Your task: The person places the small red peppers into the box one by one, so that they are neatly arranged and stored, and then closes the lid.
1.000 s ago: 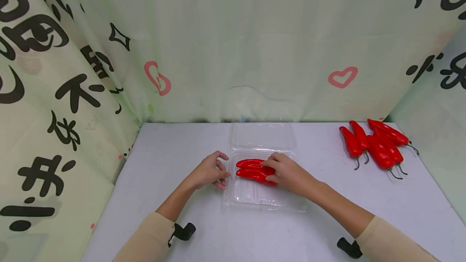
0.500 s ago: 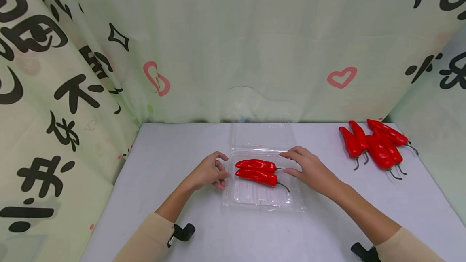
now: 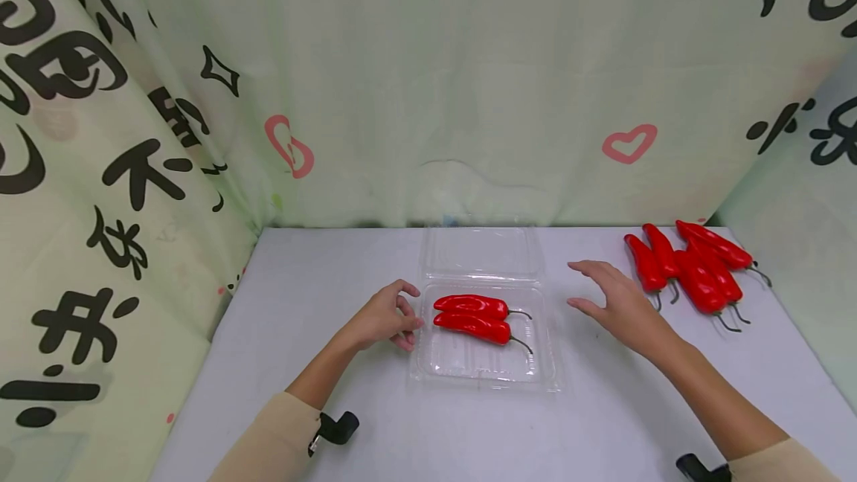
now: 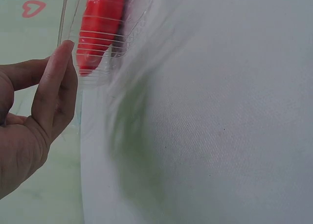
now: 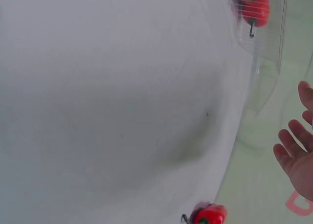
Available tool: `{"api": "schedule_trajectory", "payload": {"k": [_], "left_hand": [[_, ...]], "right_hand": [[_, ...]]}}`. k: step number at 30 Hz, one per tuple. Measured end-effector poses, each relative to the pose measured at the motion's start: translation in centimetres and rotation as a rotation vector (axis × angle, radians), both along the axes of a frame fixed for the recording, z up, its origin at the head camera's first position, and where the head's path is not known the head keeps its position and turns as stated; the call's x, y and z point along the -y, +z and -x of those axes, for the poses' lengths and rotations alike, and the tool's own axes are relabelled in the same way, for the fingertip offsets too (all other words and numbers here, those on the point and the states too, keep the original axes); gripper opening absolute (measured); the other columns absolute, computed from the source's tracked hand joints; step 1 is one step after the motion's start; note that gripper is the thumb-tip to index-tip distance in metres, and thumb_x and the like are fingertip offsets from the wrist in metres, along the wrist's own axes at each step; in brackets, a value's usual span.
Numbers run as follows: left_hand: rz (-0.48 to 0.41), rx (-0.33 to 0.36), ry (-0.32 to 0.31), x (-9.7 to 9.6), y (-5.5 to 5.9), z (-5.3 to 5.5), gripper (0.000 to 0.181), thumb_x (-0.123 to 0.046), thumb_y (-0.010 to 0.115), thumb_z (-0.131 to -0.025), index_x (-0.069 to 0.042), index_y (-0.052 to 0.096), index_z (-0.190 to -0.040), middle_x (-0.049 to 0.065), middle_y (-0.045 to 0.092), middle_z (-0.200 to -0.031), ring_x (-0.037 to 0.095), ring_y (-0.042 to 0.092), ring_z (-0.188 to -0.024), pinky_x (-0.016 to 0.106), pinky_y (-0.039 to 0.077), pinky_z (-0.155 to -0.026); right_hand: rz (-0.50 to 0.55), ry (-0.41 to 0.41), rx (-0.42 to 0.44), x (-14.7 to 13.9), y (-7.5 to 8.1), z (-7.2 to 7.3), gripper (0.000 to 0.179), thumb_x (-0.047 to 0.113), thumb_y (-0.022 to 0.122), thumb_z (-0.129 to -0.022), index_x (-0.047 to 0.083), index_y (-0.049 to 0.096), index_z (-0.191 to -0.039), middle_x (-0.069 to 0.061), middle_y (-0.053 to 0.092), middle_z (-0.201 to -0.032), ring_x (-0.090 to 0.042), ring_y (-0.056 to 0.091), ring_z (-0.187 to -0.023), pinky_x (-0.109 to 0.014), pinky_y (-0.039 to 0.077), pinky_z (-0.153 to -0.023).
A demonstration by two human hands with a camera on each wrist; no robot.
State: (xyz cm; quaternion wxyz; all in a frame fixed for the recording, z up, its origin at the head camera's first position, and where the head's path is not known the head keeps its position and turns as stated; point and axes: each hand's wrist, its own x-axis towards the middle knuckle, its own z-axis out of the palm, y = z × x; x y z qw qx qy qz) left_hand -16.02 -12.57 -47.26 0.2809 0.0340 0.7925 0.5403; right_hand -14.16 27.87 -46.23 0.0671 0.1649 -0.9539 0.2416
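Two red chili peppers [image 3: 472, 327] lie side by side in the base of a clear plastic clamshell box [image 3: 469, 370], stems toward the right. My left hand [image 3: 384, 316] is at the box's left edge, fingers loosely bent and fingertips right at the rim. From the left wrist, a fingertip overlaps the rim beside one chili pepper [image 4: 100, 23]. Between the box and the loose peppers, my right hand [image 3: 626, 311] hangs over the table with thumb and fingers spread and nothing in it. The right wrist view also shows this hand [image 5: 298, 155] with its fingers apart.
Several more red chili peppers [image 3: 699, 281] lie in a pile at the table's back right. The box's lid [image 3: 482, 251] lies folded back toward the printed curtain [image 3: 428, 95] behind the white table [image 3: 321, 266].
My right hand has let go of the chili peppers in the box and moved right, toward the pile, its fingers spreading. The left hand has stayed at the box's edge.
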Motion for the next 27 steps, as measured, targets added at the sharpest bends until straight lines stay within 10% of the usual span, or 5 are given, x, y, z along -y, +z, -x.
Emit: {"api": "schedule_trajectory", "payload": {"k": [27], "left_hand": [[0.018, -0.004, 0.005, 0.0, -0.2, 0.1, 0.053, -0.002, 0.075, -0.092, -0.003, 0.046, -0.137, 0.015, 0.061, -0.095, 0.020, 0.068, -0.061, 0.034, 0.064, -0.058]], "right_hand": [[0.005, -0.253, 0.204, -8.1, -0.3, 3.6, 0.103, 0.019, 0.089, -0.079, 0.000, 0.027, -0.159, -0.040, 0.038, -0.147, -0.060, 0.038, -0.127, -0.072, 0.057, -0.080]]}}
